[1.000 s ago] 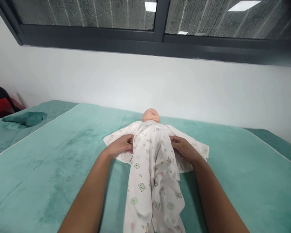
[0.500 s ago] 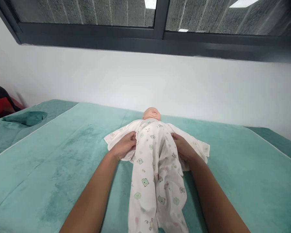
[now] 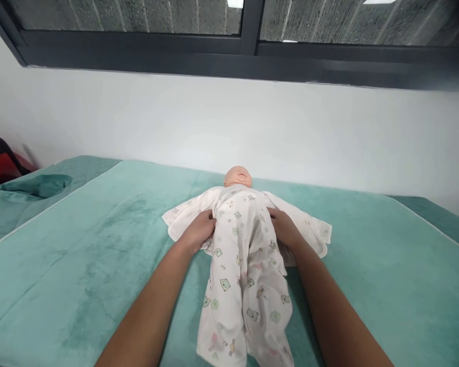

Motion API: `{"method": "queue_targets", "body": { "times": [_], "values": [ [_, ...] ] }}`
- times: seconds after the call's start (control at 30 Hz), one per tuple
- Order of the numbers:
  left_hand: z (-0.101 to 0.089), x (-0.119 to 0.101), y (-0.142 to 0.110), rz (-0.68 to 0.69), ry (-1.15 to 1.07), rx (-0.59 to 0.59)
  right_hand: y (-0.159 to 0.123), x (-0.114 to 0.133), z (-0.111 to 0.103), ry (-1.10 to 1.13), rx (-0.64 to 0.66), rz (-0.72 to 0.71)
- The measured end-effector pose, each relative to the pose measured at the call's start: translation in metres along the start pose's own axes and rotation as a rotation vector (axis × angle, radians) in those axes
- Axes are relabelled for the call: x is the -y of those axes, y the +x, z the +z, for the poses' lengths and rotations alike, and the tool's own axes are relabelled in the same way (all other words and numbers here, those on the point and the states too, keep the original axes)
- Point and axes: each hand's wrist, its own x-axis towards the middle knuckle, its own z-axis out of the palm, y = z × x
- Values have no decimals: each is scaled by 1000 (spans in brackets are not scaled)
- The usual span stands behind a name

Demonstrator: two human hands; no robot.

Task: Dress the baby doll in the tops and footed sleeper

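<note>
A baby doll (image 3: 237,177) lies on its back with its head toward the wall. Patterned white baby pants (image 3: 229,265) cover its front from the chest down, the legs stretching toward me. Beneath them a white baby shirt (image 3: 304,220) spreads its sleeves to both sides. My left hand (image 3: 202,228) is closed on the left edge of the pants, fingertips partly hidden by the cloth. On the opposite edge, my right hand (image 3: 285,227) grips the fabric, its fingers partly tucked under it.
Green plush covering (image 3: 99,255) lies under the doll, with a pale seam on each side. Behind it rises a white wall (image 3: 229,122) with a dark window frame (image 3: 199,58). A red and black object (image 3: 2,165) stands at the far left.
The pants' lower ends have shifted slightly up and left, so more of the hems shows. Both hands keep their places at the sides. The view has tilted down a little.
</note>
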Motion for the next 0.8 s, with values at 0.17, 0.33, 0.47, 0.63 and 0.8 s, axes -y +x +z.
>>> {"method": "queue_targets", "body": {
  "times": [0.17, 0.33, 0.47, 0.63, 0.8],
  "values": [
    [-2, 2, 4, 24, -79, 25, -1, 1, 1, -15, -51, -44],
    [-5, 9, 9, 84, -75, 0, -2, 1, 7, 167, -111, -22],
    [-6, 9, 12, 122, 56, -73, -2, 1, 8, 179, -141, 10],
    [-5, 5, 13, 258, 196, -132, -1, 0, 6, 172, -128, -7],
    [-8, 1, 6, 302, 237, -109, -1, 5, 2, 154, -82, -24]
  ]
}}
